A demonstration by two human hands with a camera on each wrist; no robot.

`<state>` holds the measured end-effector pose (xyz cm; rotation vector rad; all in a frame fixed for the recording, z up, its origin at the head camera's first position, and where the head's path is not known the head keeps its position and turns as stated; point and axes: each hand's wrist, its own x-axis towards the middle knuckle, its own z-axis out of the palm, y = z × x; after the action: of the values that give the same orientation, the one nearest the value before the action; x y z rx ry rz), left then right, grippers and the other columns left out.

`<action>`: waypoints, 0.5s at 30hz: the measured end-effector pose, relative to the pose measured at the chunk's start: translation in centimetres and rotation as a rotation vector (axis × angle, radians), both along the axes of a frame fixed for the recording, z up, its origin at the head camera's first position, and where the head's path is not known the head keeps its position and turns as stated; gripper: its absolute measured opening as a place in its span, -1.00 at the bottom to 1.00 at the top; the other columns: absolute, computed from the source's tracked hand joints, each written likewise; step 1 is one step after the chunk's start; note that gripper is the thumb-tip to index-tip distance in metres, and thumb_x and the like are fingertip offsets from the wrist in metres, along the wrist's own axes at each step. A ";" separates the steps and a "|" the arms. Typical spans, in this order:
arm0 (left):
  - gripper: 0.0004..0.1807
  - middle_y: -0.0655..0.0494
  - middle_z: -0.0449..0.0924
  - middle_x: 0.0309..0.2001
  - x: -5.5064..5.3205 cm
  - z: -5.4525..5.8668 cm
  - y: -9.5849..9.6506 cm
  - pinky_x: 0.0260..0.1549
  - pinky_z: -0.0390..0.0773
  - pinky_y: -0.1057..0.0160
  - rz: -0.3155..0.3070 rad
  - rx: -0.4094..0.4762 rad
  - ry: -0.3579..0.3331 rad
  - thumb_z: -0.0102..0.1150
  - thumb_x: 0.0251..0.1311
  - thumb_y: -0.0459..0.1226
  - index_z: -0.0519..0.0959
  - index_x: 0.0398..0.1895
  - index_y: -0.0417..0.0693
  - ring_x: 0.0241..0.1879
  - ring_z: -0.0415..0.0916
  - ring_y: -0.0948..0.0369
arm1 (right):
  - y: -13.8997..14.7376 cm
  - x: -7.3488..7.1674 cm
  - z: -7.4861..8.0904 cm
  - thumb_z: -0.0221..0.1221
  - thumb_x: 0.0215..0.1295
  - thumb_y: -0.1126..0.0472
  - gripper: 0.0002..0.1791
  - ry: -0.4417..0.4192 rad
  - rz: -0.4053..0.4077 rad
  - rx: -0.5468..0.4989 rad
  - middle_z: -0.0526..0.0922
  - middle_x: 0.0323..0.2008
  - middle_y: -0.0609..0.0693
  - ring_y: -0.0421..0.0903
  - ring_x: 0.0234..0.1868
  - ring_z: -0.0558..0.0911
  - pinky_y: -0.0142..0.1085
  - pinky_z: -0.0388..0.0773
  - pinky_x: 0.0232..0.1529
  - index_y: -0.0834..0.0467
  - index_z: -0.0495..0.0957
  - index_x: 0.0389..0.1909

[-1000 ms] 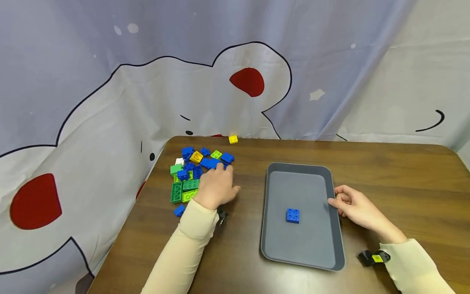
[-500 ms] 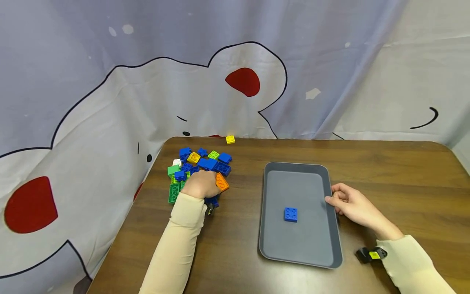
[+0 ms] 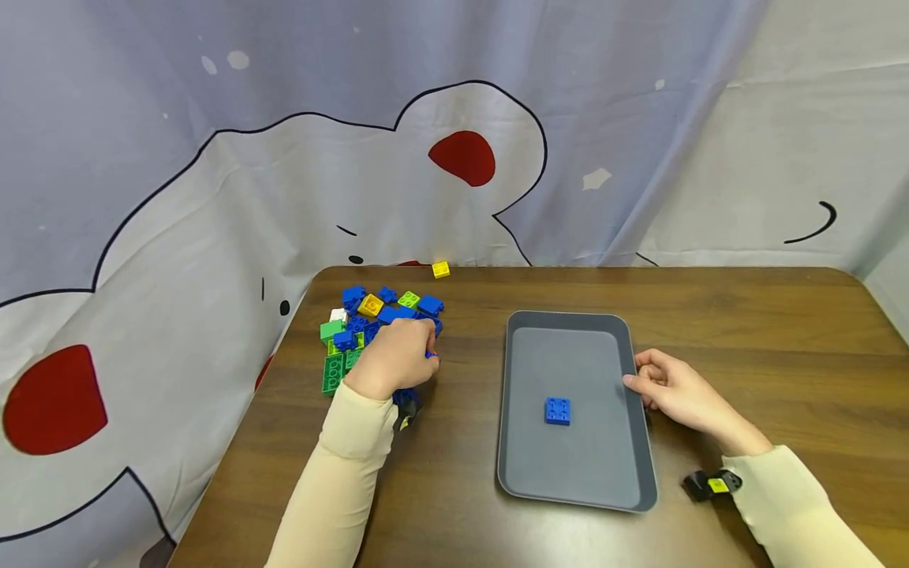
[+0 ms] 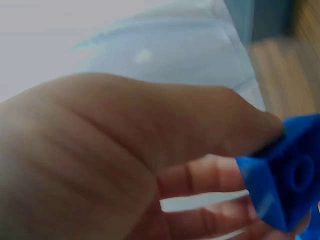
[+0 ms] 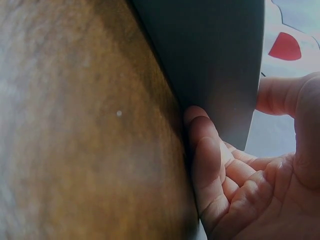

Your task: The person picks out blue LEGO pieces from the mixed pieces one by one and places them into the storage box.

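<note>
My left hand (image 3: 394,359) is over the right side of the pile of toy building bricks. It pinches a blue building brick (image 4: 285,175) between thumb and fingers, with the brick's hollow underside and round tube facing the wrist camera. From the head, little of that brick shows past the fingertips. Over on the right, my right hand (image 3: 671,390) grips the right wall of a grey tray (image 3: 507,442), thumb on the rim and fingers against the outside (image 5: 205,135). A blue four-stud brick (image 3: 557,411) lies on the tray floor.
The pile holds several blue bricks, green bricks (image 3: 333,373), a yellow brick (image 3: 371,305) and a white brick (image 3: 338,315). One yellow brick (image 3: 441,270) sits apart at the far edge of the wooden table (image 3: 753,315). A patterned curtain (image 3: 319,181) hangs behind.
My left hand went down and left into the pile, then lifted slightly, now pinching a blue brick. An orange brick seen beside it half a second ago is now hidden. The right hand kept its hold.
</note>
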<state>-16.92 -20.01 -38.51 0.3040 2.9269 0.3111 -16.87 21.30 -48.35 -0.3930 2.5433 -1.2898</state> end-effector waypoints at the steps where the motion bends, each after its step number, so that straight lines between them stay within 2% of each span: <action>1: -0.79 0.07 0.50 -0.46 0.3 0.2 0.4 -0.47 0.46 0.22 -0.032 0.021 0.031 0.41 0.20 -0.24 0.52 -0.38 -0.08 -0.48 0.46 0.14 | 0.0 0.0 0.0 0.18 0.51 0.16 -0.56 -0.003 -0.002 0.000 0.52 -0.54 -0.06 -0.26 -0.51 0.52 -0.39 0.50 -0.41 0.42 0.38 0.15; 4: -0.70 0.13 0.44 -0.48 1.0 0.7 1.7 -0.47 0.42 0.24 -0.107 0.071 0.119 0.48 0.16 -0.20 0.48 -0.47 -0.02 -0.46 0.42 0.18 | 0.0 -0.1 0.0 0.18 0.51 0.17 -0.56 -0.005 -0.002 -0.002 0.52 -0.53 -0.04 -0.26 -0.51 0.52 -0.40 0.50 -0.42 0.43 0.38 0.16; 9: -0.69 0.16 0.43 -0.44 1.7 0.6 3.8 -0.48 0.42 0.29 -0.215 0.152 0.232 0.53 0.12 -0.18 0.50 -0.49 0.02 -0.45 0.41 0.22 | -0.1 -0.2 -0.1 0.18 0.51 0.18 -0.56 -0.002 -0.002 -0.007 0.53 -0.51 -0.03 -0.25 -0.51 0.52 -0.40 0.50 -0.42 0.43 0.37 0.17; 15: -0.72 0.22 0.41 -0.41 2.5 -0.4 6.4 -0.51 0.39 0.41 -0.373 0.195 0.277 0.50 0.14 -0.18 0.50 -0.45 0.05 -0.49 0.38 0.30 | 0.1 0.0 -0.1 0.18 0.50 0.18 -0.56 0.002 -0.001 -0.002 0.53 -0.53 -0.03 -0.24 -0.52 0.53 -0.40 0.50 -0.43 0.44 0.37 0.16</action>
<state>-14.38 -13.64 -38.90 0.9779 3.0168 0.5329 -16.89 21.37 -48.43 -0.3936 2.5439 -1.2933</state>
